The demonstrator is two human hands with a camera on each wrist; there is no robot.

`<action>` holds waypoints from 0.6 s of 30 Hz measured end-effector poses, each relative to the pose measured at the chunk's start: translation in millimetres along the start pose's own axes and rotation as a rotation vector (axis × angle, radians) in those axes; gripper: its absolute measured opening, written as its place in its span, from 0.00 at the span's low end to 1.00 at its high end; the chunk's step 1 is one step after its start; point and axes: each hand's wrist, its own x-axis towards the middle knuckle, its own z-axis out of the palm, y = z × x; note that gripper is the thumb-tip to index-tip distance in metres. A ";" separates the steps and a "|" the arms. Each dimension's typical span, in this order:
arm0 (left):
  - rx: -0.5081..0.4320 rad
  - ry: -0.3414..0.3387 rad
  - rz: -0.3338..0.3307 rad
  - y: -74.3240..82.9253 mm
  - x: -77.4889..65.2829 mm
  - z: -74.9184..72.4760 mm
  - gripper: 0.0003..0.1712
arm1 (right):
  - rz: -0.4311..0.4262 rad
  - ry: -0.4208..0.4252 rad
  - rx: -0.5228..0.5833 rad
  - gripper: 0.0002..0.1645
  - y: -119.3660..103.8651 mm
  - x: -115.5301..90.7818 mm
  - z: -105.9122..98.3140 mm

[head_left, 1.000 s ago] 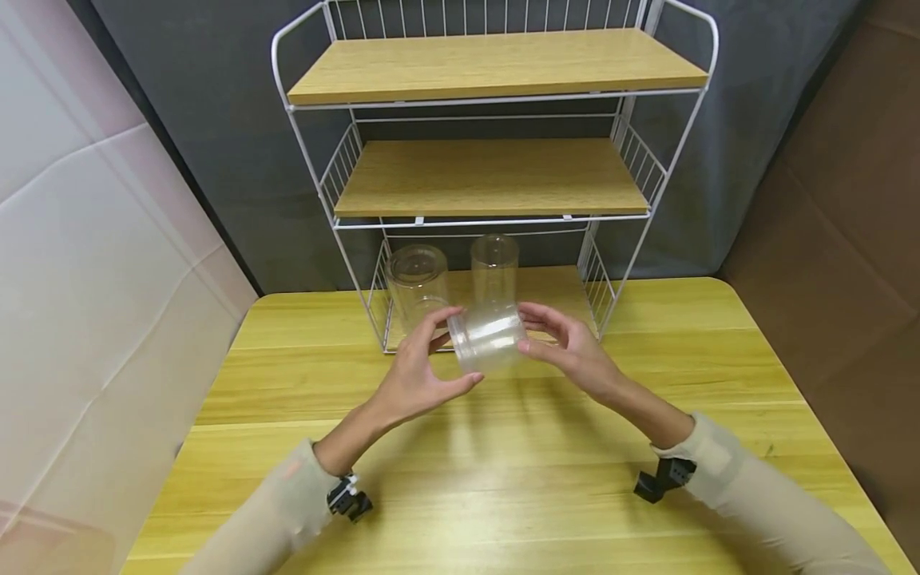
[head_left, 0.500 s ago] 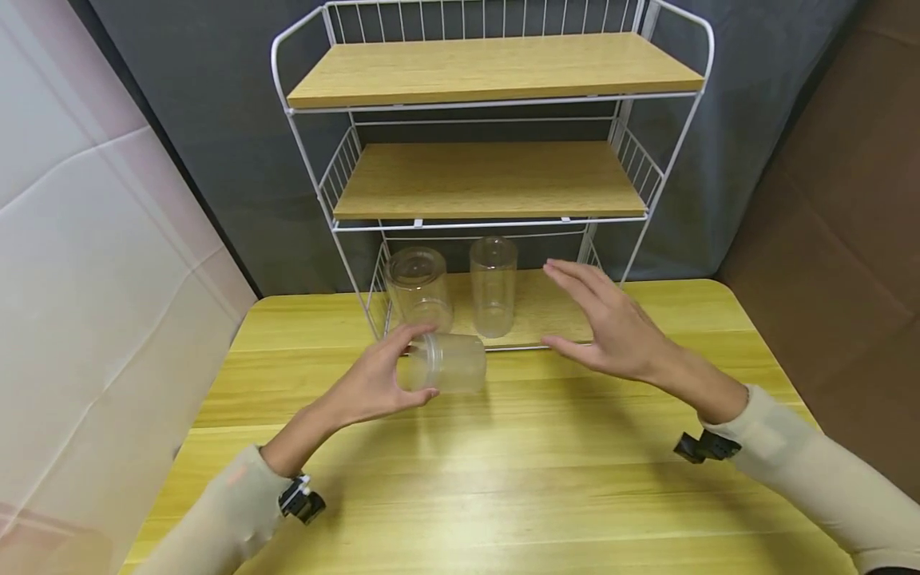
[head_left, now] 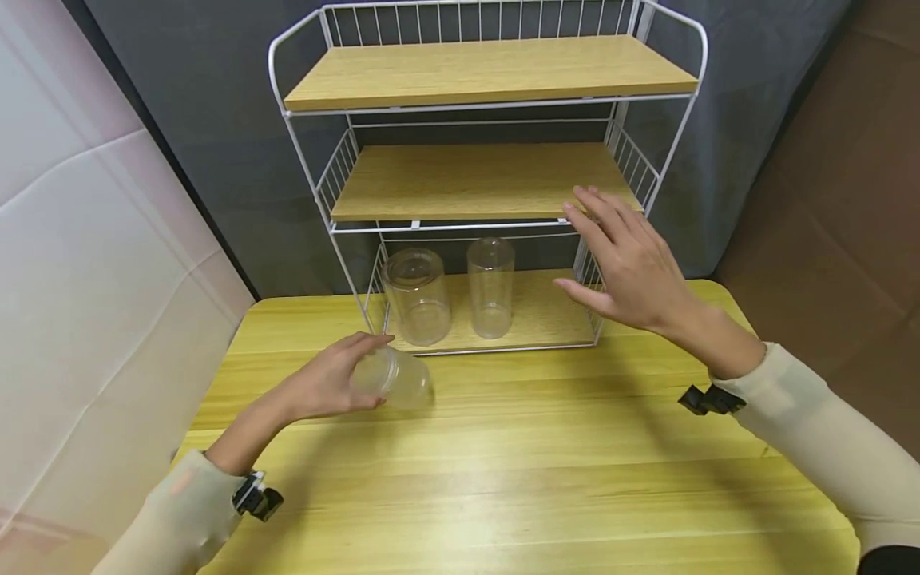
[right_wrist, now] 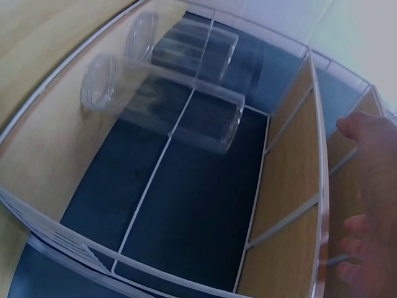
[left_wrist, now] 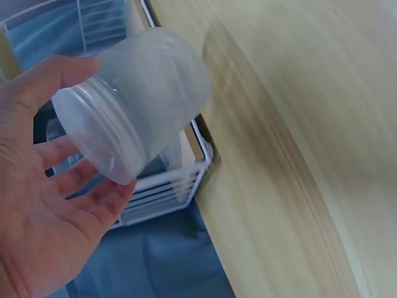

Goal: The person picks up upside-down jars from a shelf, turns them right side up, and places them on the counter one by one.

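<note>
In the head view my left hand (head_left: 327,382) grips a clear plastic jar (head_left: 408,380) by its lidded end, tilted just above the table at the shelf's front left. The left wrist view shows thumb and fingers around the lid of this frosted-looking jar (left_wrist: 155,87). My right hand (head_left: 632,267) is raised in front of the middle shelf's right end, fingers extended, holding nothing. On the bottom shelf a wide clear glass jar (head_left: 418,307) stands at the left, with a taller, narrower clear glass (head_left: 492,291) beside it. Both also appear, sideways, in the right wrist view.
A white wire rack with wooden shelves (head_left: 489,180) stands at the back of the wooden table (head_left: 503,471). Its top shelf (head_left: 489,70) is the highest board. A white sheet (head_left: 101,303) hangs at the left and a brown panel (head_left: 826,224) at the right.
My right hand has let go of the plastic jar and risen right toward the middle shelf. The left hand has carried the jar left and down, toward the table.
</note>
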 end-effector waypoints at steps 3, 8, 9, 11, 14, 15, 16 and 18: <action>0.018 -0.027 -0.015 -6.6 -4.7 -4.0 0.50 | 0.015 -0.007 -0.027 0.53 7.7 5.6 2.4; 0.038 -0.066 -0.036 -19.4 -12.4 -10.8 0.49 | 0.030 -0.033 -0.068 0.54 17.4 10.7 8.0; 0.042 -0.075 -0.037 -21.7 -13.8 -12.3 0.49 | 0.031 -0.039 -0.076 0.54 18.7 11.2 8.8; 0.051 -0.093 -0.042 -25.2 -16.4 -15.1 0.48 | 0.034 -0.051 -0.090 0.55 20.1 12.1 10.2; 0.062 -0.117 -0.060 -30.2 -20.6 -18.0 0.48 | 0.039 -0.068 -0.103 0.55 21.3 13.6 12.1; 0.064 -0.123 -0.065 -31.6 -22.0 -18.7 0.48 | 0.042 -0.074 -0.107 0.55 21.5 14.0 12.6; 0.069 -0.127 -0.067 -33.2 -23.4 -19.2 0.49 | 0.045 -0.080 -0.111 0.55 21.8 14.2 13.1; 0.078 -0.129 -0.066 -36.8 -26.0 -19.8 0.49 | 0.048 -0.091 -0.121 0.55 22.3 14.3 14.3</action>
